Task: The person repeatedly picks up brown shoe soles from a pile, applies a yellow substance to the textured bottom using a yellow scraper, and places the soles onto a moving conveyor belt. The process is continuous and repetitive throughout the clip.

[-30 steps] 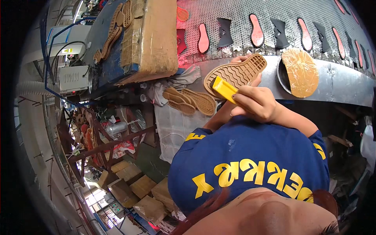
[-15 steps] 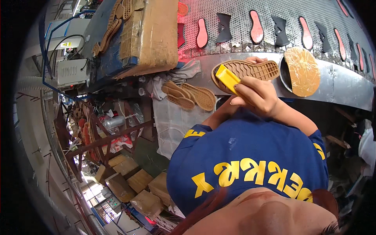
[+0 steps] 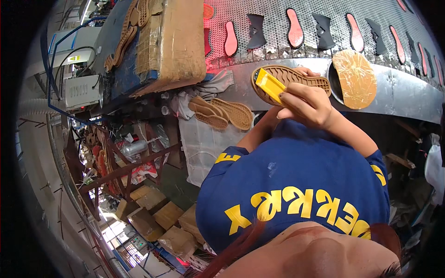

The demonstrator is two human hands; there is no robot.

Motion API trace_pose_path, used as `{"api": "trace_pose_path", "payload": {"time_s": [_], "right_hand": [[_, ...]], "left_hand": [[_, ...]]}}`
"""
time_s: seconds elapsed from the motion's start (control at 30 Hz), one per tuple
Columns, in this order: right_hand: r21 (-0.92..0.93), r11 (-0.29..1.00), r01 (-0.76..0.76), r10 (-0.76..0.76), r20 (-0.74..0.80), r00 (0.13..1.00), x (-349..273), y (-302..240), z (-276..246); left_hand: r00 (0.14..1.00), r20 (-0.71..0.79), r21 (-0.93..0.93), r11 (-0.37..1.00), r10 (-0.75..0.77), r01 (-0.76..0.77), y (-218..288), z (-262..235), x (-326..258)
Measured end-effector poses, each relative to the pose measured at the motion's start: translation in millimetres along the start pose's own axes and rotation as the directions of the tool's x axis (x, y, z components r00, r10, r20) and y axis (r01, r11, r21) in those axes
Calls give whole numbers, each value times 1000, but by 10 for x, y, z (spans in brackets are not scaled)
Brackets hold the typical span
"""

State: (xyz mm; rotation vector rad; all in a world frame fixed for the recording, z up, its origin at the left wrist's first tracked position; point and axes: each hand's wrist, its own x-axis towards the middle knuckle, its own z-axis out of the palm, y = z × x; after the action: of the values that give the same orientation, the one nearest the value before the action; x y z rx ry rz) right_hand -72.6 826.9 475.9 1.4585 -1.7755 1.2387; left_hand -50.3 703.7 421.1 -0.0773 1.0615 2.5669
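Note:
My left hand holds a tan shoe outsole from underneath. Its fingertips curl over the far edge, and the rest of that hand is hidden behind the sole and my right hand. The sole has a moulded tread pattern, with its broad toe end to the left. In my right hand is a flat yellow brush, pinched between thumb and fingers. The brush's dark end lies over the toe end near the rim; whether it touches the sole, I cannot tell.
Beyond the metal ledge, a mesh conveyor carries pink insoles and black pieces. A round container with a tape-wrapped tan cover stands right. Several tan soles lie left, near a large cardboard box.
My right hand has shifted the brush slightly toward the sole's far toe rim, and its dark end shows more. The whole view has moved a little.

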Motion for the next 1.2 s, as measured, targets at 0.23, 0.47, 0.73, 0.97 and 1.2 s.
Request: {"api": "trace_pose_path", "payload": {"time_s": [0.23, 0.47, 0.73, 0.97, 1.2], "right_hand": [[50, 998, 36, -38, 54, 998, -7, 75, -84], [149, 988, -30, -1, 202, 979, -2, 80, -187], [158, 977, -145, 109, 215, 971, -81, 70, -331], [395, 693, -603, 715, -264, 648, -312, 259, -419], [41, 881, -471, 462, -285, 840, -100, 458, -417]], "left_hand": [[995, 67, -8, 997, 71, -70, -72, 44, 6], [977, 151, 5, 989, 148, -150, -165, 69, 63], [858, 336, 9, 909, 390, -416, -269, 11, 176], [970, -8, 144, 960, 245, -241, -221, -510, 95], [972, 183, -203, 973, 145, -107, 186, -198, -74]]}}
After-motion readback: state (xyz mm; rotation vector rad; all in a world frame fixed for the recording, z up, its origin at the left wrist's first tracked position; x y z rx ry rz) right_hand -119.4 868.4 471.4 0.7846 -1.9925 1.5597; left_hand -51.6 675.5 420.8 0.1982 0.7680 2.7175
